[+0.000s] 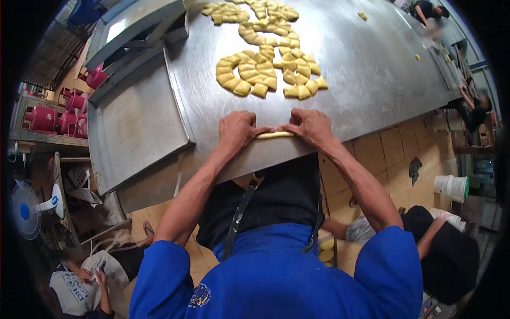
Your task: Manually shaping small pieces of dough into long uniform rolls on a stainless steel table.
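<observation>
Curled at left, left hand (237, 130) | between both hands, just nearside of thumbs, dough strip (276, 135) on table (382, 80), lying left-to-right lengthwise, equally near either | curled at right, right hand (312, 127), thumb-tips almost together; pinch unclear

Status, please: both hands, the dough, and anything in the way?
Left hand and right hand curled at thin dough strip. Strip close to metal table edge. Yellow dough pieces beyond, metal tray at left, both apart.
</observation>
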A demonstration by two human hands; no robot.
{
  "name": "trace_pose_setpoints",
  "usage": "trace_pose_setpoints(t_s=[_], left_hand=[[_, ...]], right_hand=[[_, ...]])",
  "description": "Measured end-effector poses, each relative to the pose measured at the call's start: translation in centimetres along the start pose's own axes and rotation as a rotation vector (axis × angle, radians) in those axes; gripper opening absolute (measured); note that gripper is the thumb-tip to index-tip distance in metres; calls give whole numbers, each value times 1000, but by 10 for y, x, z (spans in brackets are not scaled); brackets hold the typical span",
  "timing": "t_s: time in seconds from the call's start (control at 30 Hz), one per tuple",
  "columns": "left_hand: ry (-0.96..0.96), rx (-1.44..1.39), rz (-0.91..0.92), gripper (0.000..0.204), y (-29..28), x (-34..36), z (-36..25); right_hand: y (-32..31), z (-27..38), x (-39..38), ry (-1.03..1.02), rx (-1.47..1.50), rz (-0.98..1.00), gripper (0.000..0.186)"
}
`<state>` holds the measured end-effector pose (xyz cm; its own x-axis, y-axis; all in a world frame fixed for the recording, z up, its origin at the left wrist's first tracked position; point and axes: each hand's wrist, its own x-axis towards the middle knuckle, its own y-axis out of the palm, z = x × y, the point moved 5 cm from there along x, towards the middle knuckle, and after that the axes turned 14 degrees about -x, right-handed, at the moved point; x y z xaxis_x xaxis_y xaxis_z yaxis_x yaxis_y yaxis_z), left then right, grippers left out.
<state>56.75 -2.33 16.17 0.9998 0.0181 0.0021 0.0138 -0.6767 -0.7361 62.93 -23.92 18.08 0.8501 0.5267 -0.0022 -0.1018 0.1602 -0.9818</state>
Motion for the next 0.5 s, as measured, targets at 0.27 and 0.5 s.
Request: trace_pose_setpoints(t_s=[0.27, 0.5], left_hand=[[60, -235, -147, 41, -5, -30, 7], [-116, -559, -242, 27, -22, -60, 6]], right_hand=[[20, 11, 28, 191, 372, 133, 53], [30, 57, 75, 468, 151, -165, 49]])
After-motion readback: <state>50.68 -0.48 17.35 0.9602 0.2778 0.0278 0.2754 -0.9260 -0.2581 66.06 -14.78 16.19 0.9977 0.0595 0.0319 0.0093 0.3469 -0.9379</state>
